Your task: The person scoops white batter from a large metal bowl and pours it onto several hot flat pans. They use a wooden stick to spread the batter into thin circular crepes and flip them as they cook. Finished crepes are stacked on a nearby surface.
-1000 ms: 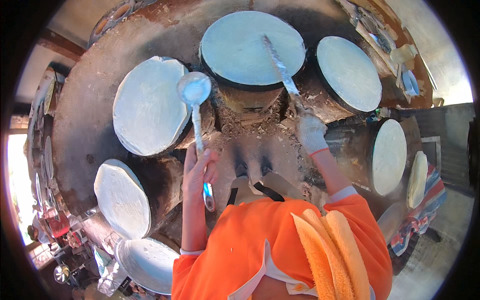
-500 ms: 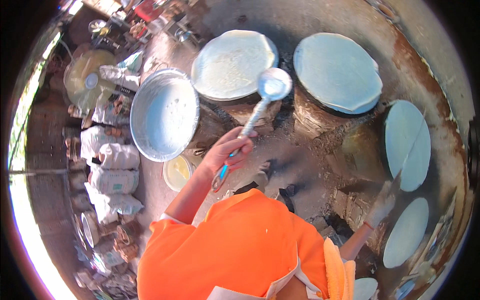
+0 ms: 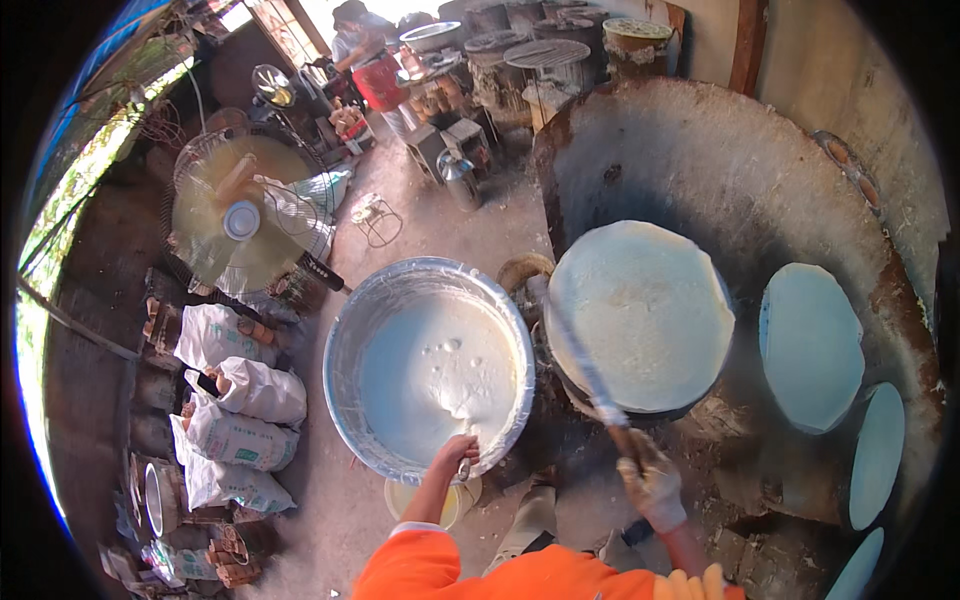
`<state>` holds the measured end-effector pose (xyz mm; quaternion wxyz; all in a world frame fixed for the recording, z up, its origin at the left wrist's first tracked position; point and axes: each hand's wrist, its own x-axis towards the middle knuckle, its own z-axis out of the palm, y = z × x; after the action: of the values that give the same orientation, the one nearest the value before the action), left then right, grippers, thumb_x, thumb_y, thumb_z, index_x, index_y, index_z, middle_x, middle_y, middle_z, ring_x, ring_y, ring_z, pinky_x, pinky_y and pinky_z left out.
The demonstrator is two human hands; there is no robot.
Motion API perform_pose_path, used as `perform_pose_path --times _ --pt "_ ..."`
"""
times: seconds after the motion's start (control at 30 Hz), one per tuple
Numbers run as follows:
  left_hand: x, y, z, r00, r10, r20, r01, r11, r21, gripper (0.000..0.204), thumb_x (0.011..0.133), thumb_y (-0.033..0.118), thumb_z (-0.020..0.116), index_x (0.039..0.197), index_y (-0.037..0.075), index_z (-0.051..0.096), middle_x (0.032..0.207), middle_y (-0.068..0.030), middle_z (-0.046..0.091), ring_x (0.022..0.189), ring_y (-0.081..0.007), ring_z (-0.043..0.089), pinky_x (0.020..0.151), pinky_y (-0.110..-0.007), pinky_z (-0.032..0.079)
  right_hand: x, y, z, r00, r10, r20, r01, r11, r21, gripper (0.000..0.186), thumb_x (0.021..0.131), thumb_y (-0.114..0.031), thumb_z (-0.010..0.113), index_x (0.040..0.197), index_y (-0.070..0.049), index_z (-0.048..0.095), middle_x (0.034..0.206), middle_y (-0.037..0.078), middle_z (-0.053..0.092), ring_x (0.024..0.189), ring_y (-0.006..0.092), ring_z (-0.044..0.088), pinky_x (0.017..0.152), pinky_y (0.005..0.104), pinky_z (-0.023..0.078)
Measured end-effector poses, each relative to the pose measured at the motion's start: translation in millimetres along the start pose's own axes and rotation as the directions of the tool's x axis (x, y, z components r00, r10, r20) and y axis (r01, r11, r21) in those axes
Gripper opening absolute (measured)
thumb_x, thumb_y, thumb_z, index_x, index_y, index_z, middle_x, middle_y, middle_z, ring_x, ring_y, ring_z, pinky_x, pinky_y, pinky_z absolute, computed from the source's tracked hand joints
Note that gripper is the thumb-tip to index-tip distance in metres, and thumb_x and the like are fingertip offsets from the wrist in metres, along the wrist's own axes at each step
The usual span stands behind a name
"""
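My left hand (image 3: 456, 456) is closed around a ladle (image 3: 463, 468) at the near rim of a large metal basin (image 3: 345, 425). Thin white batter (image 3: 415, 365) fills much of the basin, and the ladle's bowl is hidden in it or behind the hand. In a pale glove, my right hand (image 3: 652, 487) grips the wooden handle of a long, flat-bladed spatula (image 3: 585, 370). Its motion-blurred blade reaches along the left edge of a round white sheet of batter (image 3: 640, 315) on a griddle; contact I cannot tell.
More round white sheets (image 3: 810, 345) lie on griddles to the right, along a curved wall (image 3: 690, 130). Below the basin stands a pail of yellowish liquid (image 3: 440, 503). White sacks (image 3: 245, 435) and a large fan (image 3: 240, 215) line the left side. Another person (image 3: 365, 60) is at the back.
My view has swung toward the basin. The ladle, held up in the air before, is now down at the basin. My right hand has brought the spatula from a right-hand griddle to a nearer one.
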<state>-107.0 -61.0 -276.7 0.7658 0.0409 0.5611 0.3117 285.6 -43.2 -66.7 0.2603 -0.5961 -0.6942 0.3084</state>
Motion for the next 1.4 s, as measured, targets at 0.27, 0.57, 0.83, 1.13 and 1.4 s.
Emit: perform_pose_path --times 0.27,0.57,0.83,1.13,1.4 --pt "-68 -4 44 0.965 0.235 -0.113 -0.246 0.965 -0.09 0.02 0.09 0.017 0.045 0.073 0.008 0.043 0.052 0.0051 0.031 0.037 -0.0048 0.031 0.035 -0.021 0.027 38 -16 122 0.909 -0.272 0.316 0.378 0.857 -0.349 0.051 0.086 -0.018 0.046 0.134 -0.03 0.034 0.081 0.012 0.056 0.064 0.0286 0.059 0.051 0.0439 0.048" --pt "-280 112 80 0.904 0.41 0.123 -0.299 0.81 -0.505 0.029 0.093 0.011 0.037 0.111 -0.012 0.038 0.066 -0.0035 0.041 0.035 -0.0041 0.033 0.03 -0.018 0.028 36 -108 45 0.643 -0.761 -0.083 0.639 0.593 -0.49 0.058 0.084 -0.021 0.047 0.139 -0.025 0.028 0.066 0.008 0.045 0.045 0.0205 0.047 0.04 0.0375 0.04" --pt "-403 227 105 0.733 0.604 0.312 -0.516 0.793 -0.324 0.038 0.097 0.019 0.031 0.12 -0.011 0.032 0.068 -0.0032 0.038 0.035 -0.0048 0.031 0.029 -0.02 0.028 46 -65 -42 0.887 -0.449 -0.112 0.389 0.854 -0.346 0.05 0.088 -0.019 0.043 0.135 -0.031 0.03 0.11 0.006 0.058 0.084 0.0302 0.06 0.069 0.0422 0.051" --pt "-276 195 109 0.77 0.632 -0.085 -0.555 0.73 0.399 0.027 0.091 0.028 0.048 0.108 0.009 0.054 0.066 0.0047 0.044 0.04 -0.0022 0.035 0.034 -0.017 0.026 47 59 -18 0.967 0.228 -0.112 -0.234 0.627 -0.743 0.049 0.088 -0.025 0.044 0.134 -0.035 0.03 0.1 0.018 0.058 0.082 0.0347 0.061 0.067 0.0473 0.05" --pt "-79 38 -28 0.969 0.079 -0.233 -0.025 0.975 0.223 0.021 0.085 0.018 0.048 0.067 0.01 0.04 0.052 0.0045 0.035 0.038 -0.0081 0.034 0.037 -0.027 0.034 74 7 -23 0.95 -0.274 -0.149 0.154 0.828 -0.54 0.047 0.089 -0.015 0.044 0.134 -0.02 0.036 0.112 0.014 0.058 0.096 0.0307 0.058 0.08 0.0399 0.047"
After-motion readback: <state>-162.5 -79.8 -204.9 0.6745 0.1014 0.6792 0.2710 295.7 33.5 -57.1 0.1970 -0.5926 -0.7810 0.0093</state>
